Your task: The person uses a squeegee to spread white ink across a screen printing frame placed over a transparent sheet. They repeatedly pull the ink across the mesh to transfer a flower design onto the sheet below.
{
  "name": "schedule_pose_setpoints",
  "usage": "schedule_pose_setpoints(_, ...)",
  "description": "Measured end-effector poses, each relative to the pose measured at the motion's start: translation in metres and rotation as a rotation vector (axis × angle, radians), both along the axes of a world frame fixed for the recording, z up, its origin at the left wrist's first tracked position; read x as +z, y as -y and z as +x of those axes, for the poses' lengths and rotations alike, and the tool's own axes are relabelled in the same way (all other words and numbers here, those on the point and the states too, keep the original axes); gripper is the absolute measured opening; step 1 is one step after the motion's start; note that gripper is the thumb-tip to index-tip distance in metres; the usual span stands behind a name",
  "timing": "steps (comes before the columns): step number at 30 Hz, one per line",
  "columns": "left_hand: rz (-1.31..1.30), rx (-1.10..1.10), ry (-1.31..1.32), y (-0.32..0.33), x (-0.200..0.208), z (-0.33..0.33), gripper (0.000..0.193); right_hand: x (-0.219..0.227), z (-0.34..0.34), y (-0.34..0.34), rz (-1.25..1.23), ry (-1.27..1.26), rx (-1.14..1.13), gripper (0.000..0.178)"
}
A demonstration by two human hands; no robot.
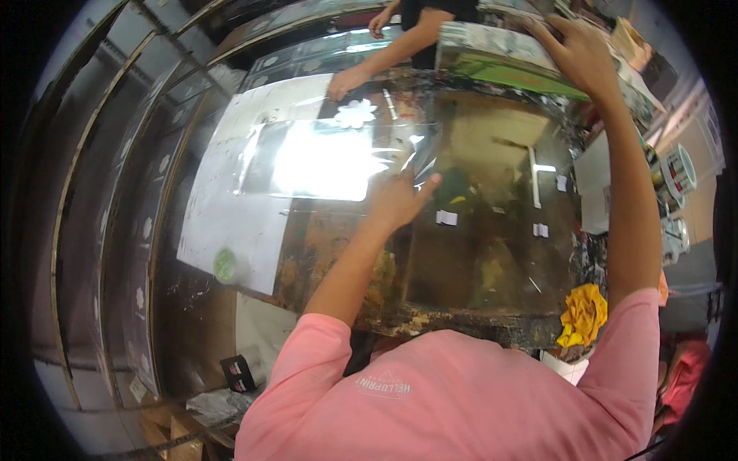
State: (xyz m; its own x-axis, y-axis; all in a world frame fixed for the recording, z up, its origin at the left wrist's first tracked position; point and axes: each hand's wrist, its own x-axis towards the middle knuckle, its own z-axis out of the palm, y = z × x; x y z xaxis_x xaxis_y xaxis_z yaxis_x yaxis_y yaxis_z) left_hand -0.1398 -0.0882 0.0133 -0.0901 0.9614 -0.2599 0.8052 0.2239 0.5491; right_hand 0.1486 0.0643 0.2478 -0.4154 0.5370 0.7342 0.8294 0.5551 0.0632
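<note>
A clear plastic sheet (261, 157) with strong glare lies over the table's left half, partly above a white board (223, 207). My left hand (396, 200) is at the sheet's right end, its index finger and thumb spread apart, touching or just over it. My right arm reaches far forward. With that arm's hand (580, 54) I grip the top edge of a raised, tilted printing screen frame (492, 42), green along its lower side. Below the frame is a brown, glossy work surface (477, 261) bearing small white tabs (446, 218). A white flower shape (356, 114) shows beyond the sheet.
Across the table, another person's hand (350, 81) rests by the white board. A crumpled yellow cloth (582, 315) lies at the near right corner, a green-filled cup (225, 265) at the left. Rack shelves (142, 200) line the left; containers (676, 173) stand right.
</note>
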Motion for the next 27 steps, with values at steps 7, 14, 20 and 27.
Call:
schedule_pose_setpoints(7,0.426,-0.466,-0.272,-0.003,-0.064,0.049,0.129,-0.021,0.021,-0.016,-0.158,-0.029,-0.021,0.073)
schedule_pose_setpoints(14,0.401,-0.507,-0.357,-0.083,-0.077,0.193,0.133,-0.009,0.04,-0.041,-0.159,-0.057,0.011,0.074)
schedule_pose_setpoints(20,0.443,-0.452,-0.359,-0.084,-0.093,0.259,0.136,-0.013,0.064,-0.067,-0.159,-0.052,0.083,0.075)
schedule_pose_setpoints(27,0.526,-0.498,-0.308,-0.085,-0.088,0.27,0.13,-0.016,0.065,-0.097,-0.116,-0.042,0.066,0.071)
